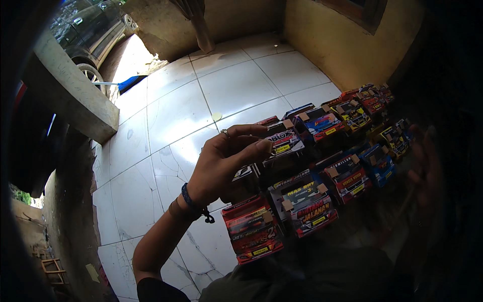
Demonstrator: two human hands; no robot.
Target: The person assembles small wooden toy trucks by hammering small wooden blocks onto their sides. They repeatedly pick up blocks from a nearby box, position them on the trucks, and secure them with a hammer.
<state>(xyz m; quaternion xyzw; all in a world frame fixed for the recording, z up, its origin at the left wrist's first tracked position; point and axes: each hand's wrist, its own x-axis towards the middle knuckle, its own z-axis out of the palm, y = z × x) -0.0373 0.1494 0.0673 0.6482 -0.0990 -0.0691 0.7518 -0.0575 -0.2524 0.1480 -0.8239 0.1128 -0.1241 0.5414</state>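
The left hand [221, 158], thumb and index finger narrowly parted, reaches just over the pink-and-white toy truck [286, 142], contact unclear; the shadowed right hand's [426, 166] finger spread cannot be told. Toward the tiled floor's [173, 113] right edge, at least ten toy trucks [306, 207] already stand lined up, five per row; whether the rows are complete doesn't show.

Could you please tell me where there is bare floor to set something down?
White tiles lie bare between the toy trucks and the far wall, also between the left hand and the pale pillar. The right side is crowded with close rows of trucks.
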